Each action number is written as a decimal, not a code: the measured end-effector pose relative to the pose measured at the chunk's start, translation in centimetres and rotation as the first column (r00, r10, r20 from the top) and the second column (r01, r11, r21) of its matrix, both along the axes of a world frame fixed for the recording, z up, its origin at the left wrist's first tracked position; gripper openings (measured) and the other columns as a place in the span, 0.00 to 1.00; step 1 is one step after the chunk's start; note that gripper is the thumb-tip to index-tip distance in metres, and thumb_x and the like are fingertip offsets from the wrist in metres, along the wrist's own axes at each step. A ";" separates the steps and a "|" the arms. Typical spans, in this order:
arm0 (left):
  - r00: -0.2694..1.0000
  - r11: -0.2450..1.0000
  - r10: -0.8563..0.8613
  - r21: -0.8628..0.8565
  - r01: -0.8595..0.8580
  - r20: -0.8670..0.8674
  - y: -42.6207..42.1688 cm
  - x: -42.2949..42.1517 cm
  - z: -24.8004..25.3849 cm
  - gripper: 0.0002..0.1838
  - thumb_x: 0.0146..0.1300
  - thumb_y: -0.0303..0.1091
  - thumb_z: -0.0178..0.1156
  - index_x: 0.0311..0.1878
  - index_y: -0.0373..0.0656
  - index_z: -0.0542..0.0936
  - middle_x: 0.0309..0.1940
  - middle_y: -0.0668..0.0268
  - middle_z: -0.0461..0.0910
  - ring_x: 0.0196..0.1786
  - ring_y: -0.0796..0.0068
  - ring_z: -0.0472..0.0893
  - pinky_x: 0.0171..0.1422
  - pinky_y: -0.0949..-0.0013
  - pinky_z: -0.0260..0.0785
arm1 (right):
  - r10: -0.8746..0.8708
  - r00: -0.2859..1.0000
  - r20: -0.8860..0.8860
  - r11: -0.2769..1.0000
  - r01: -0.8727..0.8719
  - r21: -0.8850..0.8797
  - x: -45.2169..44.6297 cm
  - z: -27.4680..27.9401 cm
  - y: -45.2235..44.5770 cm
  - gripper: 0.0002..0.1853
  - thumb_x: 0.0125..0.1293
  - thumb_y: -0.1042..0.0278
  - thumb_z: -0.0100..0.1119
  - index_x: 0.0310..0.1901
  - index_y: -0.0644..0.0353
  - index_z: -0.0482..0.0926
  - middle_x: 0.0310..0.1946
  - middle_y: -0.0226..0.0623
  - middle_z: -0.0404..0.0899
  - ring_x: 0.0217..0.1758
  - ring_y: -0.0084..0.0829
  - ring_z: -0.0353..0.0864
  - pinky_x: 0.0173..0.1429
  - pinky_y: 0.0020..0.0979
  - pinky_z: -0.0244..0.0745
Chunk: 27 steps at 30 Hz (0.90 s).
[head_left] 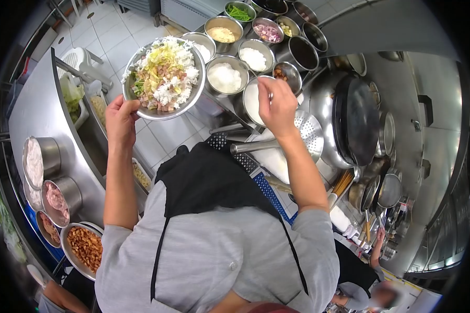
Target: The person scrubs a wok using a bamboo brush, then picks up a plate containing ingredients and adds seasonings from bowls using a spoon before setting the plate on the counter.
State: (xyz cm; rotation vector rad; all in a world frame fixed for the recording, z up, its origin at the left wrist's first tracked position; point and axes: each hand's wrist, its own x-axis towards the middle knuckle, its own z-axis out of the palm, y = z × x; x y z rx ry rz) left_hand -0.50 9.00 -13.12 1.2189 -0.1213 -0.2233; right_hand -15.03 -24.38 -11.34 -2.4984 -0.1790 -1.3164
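My left hand [122, 117] grips the rim of a metal bowl [197, 91] at its lower left, thumb over the edge. White rice, yellow egg, diced pinkish meat and some green pieces fill the bowl. My right hand [278, 104] is over a metal container of white contents [253, 101], its fingers bent and pressed together; whatever they may hold is too small to make out. A perforated metal ladle [308, 133] lies below my right hand, its handle passing behind my forearm. Near my fingers is a small pot with brown pieces [281, 74].
Several ingredient pots, one with chopped onion [267, 33], stand at the top. A large wok [324, 115] is to the right. The steel counter [83, 177] at left bears meat containers and a bowl of brown cubes [84, 248]. Other people are at both lower corners.
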 end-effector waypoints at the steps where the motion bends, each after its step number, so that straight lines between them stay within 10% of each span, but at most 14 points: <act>1: 1.000 1.000 -0.004 0.004 0.004 -0.007 0.1 0.1 0.0 0.06 0.59 0.21 0.60 0.39 0.36 0.82 0.31 0.70 0.82 0.30 0.83 0.77 0.36 0.77 0.70 | -0.018 1.000 -0.023 0.997 0.020 0.068 0.3 0.4 0.3 0.08 0.60 0.79 0.65 0.42 0.62 0.82 0.33 0.41 0.82 0.36 0.43 0.82 0.40 0.38 0.76; 16: 0.999 0.999 -0.021 0.048 0.023 -0.026 0.5 -0.6 0.3 0.05 0.59 0.21 0.61 0.39 0.35 0.82 0.32 0.68 0.83 0.30 0.83 0.78 0.37 0.76 0.73 | -0.022 0.992 -0.126 0.904 0.073 0.421 3.5 -2.0 -1.2 0.06 0.64 0.72 0.65 0.40 0.62 0.86 0.31 0.45 0.84 0.26 0.38 0.83 0.33 0.33 0.75; 19: 0.999 0.998 -0.018 0.060 0.021 -0.038 0.5 -0.5 0.0 0.06 0.59 0.21 0.61 0.39 0.35 0.82 0.32 0.68 0.83 0.30 0.82 0.79 0.37 0.75 0.74 | -0.031 0.967 -0.251 0.808 0.172 0.564 3.8 -3.0 -1.7 0.08 0.68 0.71 0.64 0.44 0.66 0.86 0.30 0.38 0.87 0.30 0.21 0.84 0.36 0.25 0.76; 27: 0.997 0.997 -0.066 0.046 0.068 -0.034 0.6 -0.3 0.0 0.07 0.59 0.22 0.61 0.41 0.34 0.82 0.33 0.65 0.85 0.30 0.80 0.81 0.37 0.76 0.75 | -0.017 0.995 -0.097 0.508 0.092 0.856 4.8 -4.0 -1.3 0.07 0.67 0.71 0.63 0.39 0.67 0.85 0.26 0.37 0.85 0.25 0.22 0.80 0.29 0.25 0.74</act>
